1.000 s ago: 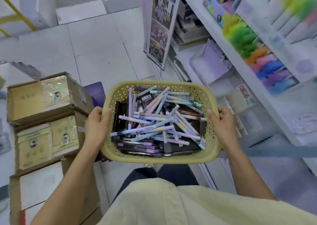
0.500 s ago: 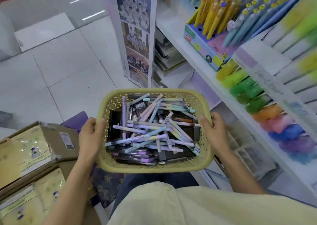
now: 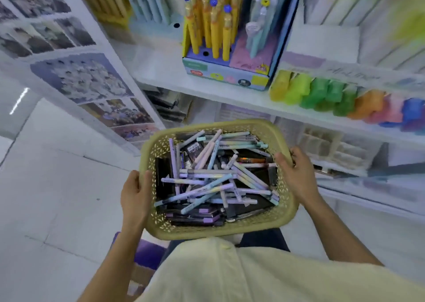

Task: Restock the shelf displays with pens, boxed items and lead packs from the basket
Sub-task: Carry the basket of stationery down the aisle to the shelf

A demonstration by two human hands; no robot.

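I carry an olive-yellow perforated basket (image 3: 220, 229) in front of my body. My left hand (image 3: 135, 193) grips its left rim and my right hand (image 3: 295, 175) grips its right rim. Inside lie several pastel pens (image 3: 207, 177) in a loose heap over dark boxed items (image 3: 195, 216) with purple labels. The white shelf (image 3: 230, 92) stands just beyond the basket. On it sits a display box of yellow pens with blue tops (image 3: 211, 25).
Coloured highlighter packs (image 3: 333, 97) line the shelf edge at right. A panel of printed photos (image 3: 76, 71) closes the shelf's left end. Lower shelves hold dark stacked goods (image 3: 165, 103) and clear trays (image 3: 333, 147). White tiled floor (image 3: 57, 186) spreads to the left.
My view has swung up and toward the shelf, and the basket has come closer to it. The cardboard boxes on the left have dropped out of view. Both hands keep their grip.
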